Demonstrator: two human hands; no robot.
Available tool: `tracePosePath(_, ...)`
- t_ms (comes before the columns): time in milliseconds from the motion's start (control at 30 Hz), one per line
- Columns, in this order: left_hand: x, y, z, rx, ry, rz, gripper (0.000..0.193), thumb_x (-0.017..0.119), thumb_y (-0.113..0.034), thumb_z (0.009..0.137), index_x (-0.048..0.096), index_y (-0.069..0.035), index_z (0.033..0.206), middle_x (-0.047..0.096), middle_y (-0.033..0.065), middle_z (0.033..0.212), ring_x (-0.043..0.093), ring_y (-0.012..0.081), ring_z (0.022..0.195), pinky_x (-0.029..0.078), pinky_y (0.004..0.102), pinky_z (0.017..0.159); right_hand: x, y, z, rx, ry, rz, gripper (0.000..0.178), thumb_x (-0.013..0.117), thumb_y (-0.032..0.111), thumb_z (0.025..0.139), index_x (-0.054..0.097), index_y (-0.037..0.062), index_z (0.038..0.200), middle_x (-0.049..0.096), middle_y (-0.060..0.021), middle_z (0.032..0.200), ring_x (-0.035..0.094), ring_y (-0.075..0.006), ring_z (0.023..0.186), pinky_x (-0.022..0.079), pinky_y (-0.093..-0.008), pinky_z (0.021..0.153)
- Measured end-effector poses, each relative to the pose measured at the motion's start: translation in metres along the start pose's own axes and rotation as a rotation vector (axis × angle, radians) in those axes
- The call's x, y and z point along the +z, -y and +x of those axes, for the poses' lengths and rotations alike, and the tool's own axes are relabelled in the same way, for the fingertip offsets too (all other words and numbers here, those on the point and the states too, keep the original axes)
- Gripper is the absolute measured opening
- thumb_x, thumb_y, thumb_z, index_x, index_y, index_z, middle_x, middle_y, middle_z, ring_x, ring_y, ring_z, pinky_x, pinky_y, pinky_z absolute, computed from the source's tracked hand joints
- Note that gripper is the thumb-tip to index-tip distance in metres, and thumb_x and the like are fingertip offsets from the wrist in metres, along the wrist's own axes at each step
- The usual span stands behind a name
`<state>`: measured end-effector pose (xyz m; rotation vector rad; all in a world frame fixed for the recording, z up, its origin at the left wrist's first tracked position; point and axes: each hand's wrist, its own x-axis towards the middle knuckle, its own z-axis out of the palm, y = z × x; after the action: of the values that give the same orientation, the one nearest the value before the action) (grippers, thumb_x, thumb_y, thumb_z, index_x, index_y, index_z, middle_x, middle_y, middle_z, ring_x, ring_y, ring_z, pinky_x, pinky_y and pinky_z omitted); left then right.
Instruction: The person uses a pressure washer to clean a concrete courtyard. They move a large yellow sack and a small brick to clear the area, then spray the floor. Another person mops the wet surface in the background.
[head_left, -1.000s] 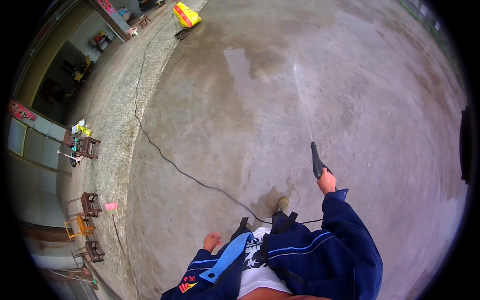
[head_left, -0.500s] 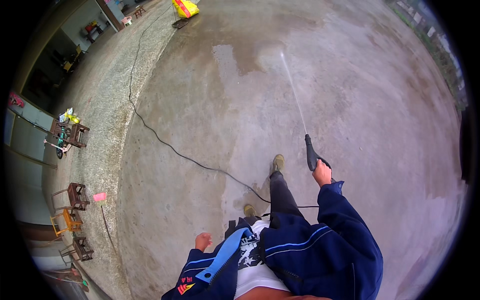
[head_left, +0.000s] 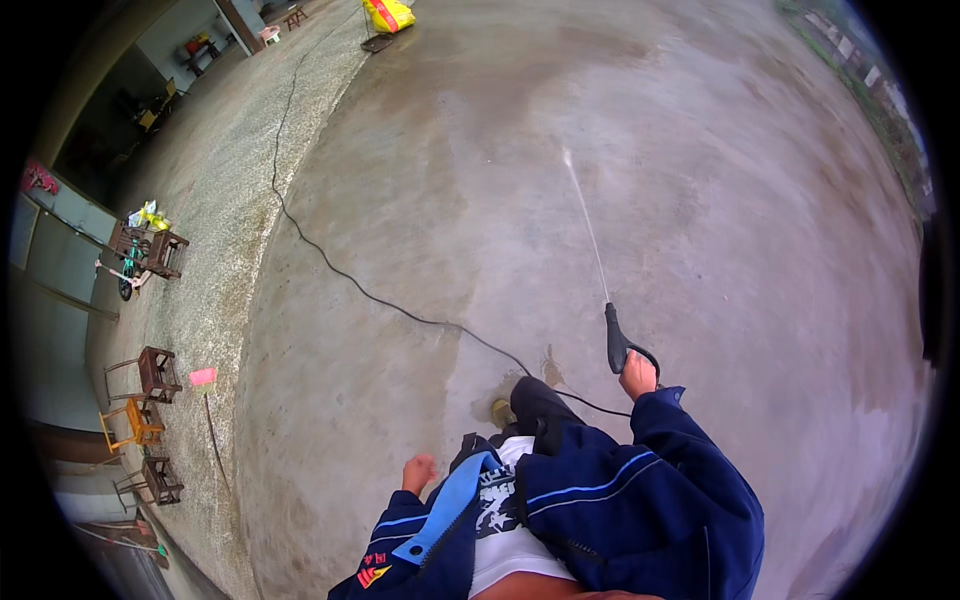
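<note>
My right hand is closed round the grip of a black pressure washer spray gun, held out in front of me to the right. From its nozzle a thin white water jet runs forward and meets the concrete floor. A black hose comes from beneath my right sleeve and curves across the floor toward the far left. My left hand hangs empty beside my jacket, fingers loosely bent and slightly apart. One shoe shows below me, partly covered by my trouser leg.
Along the left runs a rough pebbled strip with a pink-headed broom, wooden chairs and a small scooter. A yellow-and-red sack stands at the far end. Darker wet patches mark the concrete.
The spray gun and its jet have come slightly nearer to me and a little left. My leading shoe has passed from view under me. My left hand has swung slightly forward.
</note>
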<state>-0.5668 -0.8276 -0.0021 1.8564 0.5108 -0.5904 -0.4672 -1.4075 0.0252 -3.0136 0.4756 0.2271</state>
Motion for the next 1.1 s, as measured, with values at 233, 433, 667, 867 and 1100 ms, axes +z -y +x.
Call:
tracePosePath(233,-0.004,0.018,-0.048,-0.069,-0.046,0.121,0.025,0.06,-0.022,0.091,0.069,0.001,0.09,0.069,0.0108,0.076,0.068,0.0196,0.062,0.056,0.0334,0.055,0.025,0.046,0.014,-0.159,0.027,-0.045,0.014,0.061,0.01,0.079,0.055,0.005,0.091,0.067,-0.0177,0.08,0.07,-0.0344,0.071,0.057,-0.0434,0.061)
tracePosePath(433,0.017,-0.01,-0.046,-0.106,-0.065,0.027,0.024,0.059,-0.022,0.092,0.067,0.001,0.092,0.068,0.0097,0.077,0.068,0.019,0.064,0.056,0.0313,0.054,0.037,0.008,0.023,-0.078,-0.054,-0.04,0.014,0.061,0.008,0.08,0.054,0.0046,0.092,0.065,-0.016,0.079,0.069,-0.0326,0.068,0.055,-0.0435,0.061)
tracePosePath(667,0.06,0.017,-0.062,-0.057,0.045,-0.031,0.023,0.058,-0.021,0.091,0.068,-0.001,0.087,0.068,0.009,0.076,0.067,0.0192,0.062,0.056,0.0319,0.054,0.056,0.002,-0.033,-0.359,0.075,-0.038,0.018,0.063,0.01,0.078,0.053,0.0046,0.091,0.064,-0.016,0.076,0.069,-0.0333,0.068,0.055,-0.0443,0.061)
tracePosePath(867,0.062,0.032,-0.071,-0.087,-0.019,-0.029,0.023,0.058,-0.02,0.09,0.069,0.0,0.088,0.068,0.0093,0.077,0.066,0.0198,0.063,0.056,0.0333,0.056,0.063,0.005,-0.033,-0.194,0.045,0.03,0.014,0.06,0.009,0.08,0.053,0.0039,0.09,0.065,-0.0175,0.078,0.069,-0.0354,0.07,0.055,-0.0451,0.063)
tracePosePath(1100,0.061,0.041,-0.07,-0.167,-0.027,-0.151,0.024,0.061,-0.02,0.09,0.069,0.002,0.093,0.068,0.012,0.078,0.068,0.0212,0.065,0.057,0.033,0.058,0.054,0.032,-0.014,-0.383,0.051,-0.036,0.013,0.059,0.01,0.081,0.054,0.0038,0.092,0.066,-0.0173,0.077,0.069,-0.0345,0.067,0.056,-0.0447,0.063)
